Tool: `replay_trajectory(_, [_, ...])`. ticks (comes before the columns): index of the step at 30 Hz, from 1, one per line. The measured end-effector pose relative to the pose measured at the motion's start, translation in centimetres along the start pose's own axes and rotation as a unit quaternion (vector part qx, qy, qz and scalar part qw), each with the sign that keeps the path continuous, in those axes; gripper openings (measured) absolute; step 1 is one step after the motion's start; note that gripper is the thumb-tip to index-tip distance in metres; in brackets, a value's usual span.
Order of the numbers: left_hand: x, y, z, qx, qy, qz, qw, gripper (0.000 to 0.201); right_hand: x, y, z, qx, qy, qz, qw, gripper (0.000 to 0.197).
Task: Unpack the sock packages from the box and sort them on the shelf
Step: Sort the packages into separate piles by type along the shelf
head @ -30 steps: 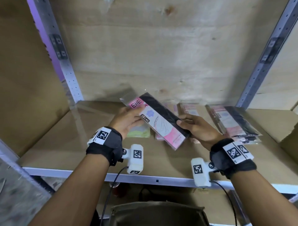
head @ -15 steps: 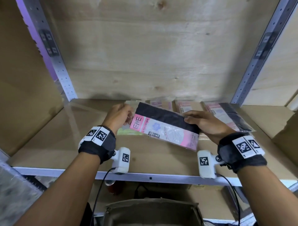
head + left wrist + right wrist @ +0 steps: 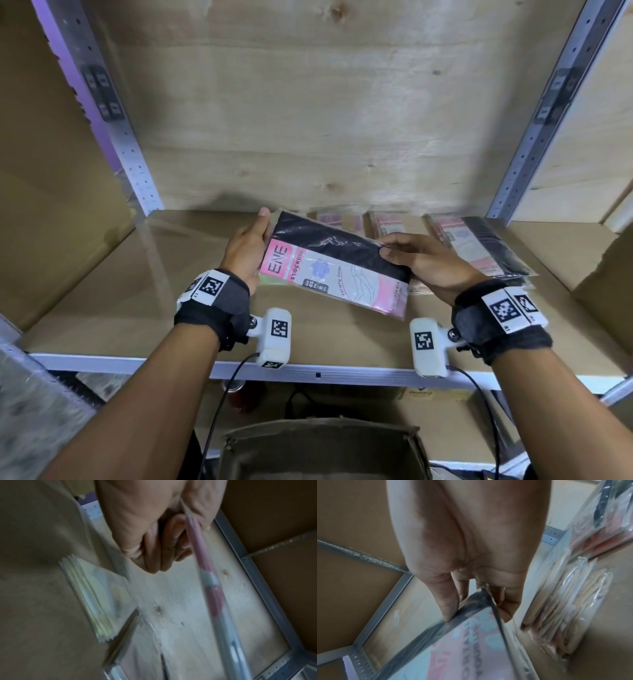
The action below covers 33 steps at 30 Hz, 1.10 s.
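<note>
A pink-and-black sock package (image 3: 334,265) in clear plastic hangs above the shelf board (image 3: 137,291), held at both ends. My left hand (image 3: 251,246) grips its pink end, thumb on top; in the left wrist view the left hand (image 3: 171,545) shows curled fingers under the package edge (image 3: 205,577). My right hand (image 3: 414,257) pinches the black end; in the right wrist view the right hand (image 3: 479,601) clamps the package (image 3: 471,642) between thumb and fingers. Sorted stacks lie behind: a black-sock stack (image 3: 479,250) at right, pink-label stacks (image 3: 385,222) mid-back, and a pale green stack (image 3: 96,595) under my left hand.
Grey perforated uprights (image 3: 113,120) (image 3: 548,113) frame the bay, with a plywood back wall (image 3: 325,120). A cardboard panel (image 3: 51,205) stands at left and another (image 3: 609,274) at right. The open box (image 3: 322,452) sits below the shelf's metal front rail (image 3: 318,373).
The package has turned from a steep diagonal to nearly level and wide across. Both hands have lifted slightly toward the back of the shelf, the left thumb now on the package's far corner.
</note>
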<state>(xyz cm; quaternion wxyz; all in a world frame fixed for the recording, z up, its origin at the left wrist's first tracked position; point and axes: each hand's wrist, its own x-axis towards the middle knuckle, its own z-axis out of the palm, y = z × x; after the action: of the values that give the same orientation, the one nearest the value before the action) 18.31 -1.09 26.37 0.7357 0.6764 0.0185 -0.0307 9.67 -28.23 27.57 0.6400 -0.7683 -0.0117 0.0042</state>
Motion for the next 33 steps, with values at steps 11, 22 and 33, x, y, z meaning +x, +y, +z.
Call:
replay_trajectory(11, [-1.2, 1.1, 0.6, -0.176, -0.095, -0.068, 0.977, 0.039, 0.6, 0.6, 0.2, 0.030, -0.023, -0.013, 0.999, 0.018])
replay_trajectory(22, [0.4, -0.2, -0.7, -0.220, 0.043, -0.117, 0.967, 0.072, 0.4, 0.6, 0.1, 0.129, 0.043, 0.027, 0.990, 0.018])
replay_trajectory(33, [-3.8, -1.6, 5.1, 0.054, -0.298, -0.034, 0.952, 0.034, 0.6, 1.4, 1.8, 0.206, 0.118, 0.054, 0.970, 0.017])
